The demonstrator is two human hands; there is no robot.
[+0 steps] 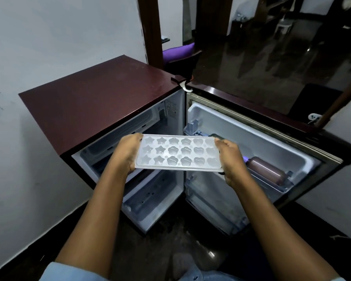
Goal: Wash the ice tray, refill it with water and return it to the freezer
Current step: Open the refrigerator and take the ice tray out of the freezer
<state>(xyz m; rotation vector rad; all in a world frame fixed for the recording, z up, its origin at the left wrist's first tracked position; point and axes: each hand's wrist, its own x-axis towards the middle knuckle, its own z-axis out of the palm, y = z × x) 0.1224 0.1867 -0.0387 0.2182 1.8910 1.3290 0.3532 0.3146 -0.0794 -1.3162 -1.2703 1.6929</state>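
Through the head camera I keep the ice tray level in the air before the open fridge, one short end in each grip, probably so whatever fills the moulds stays put. My left grip and right grip both clasp its edges, forearms stretched forward. A bottle lies in the door shelf.

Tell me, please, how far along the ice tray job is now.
Done: the fridge door stands open. In hand: the left hand and the right hand grip the ice tray by its short ends, level, before the open freezer compartment. Its cells look glossy, perhaps filled; whether it was washed I cannot tell. Left: the tray is not yet inside the freezer.
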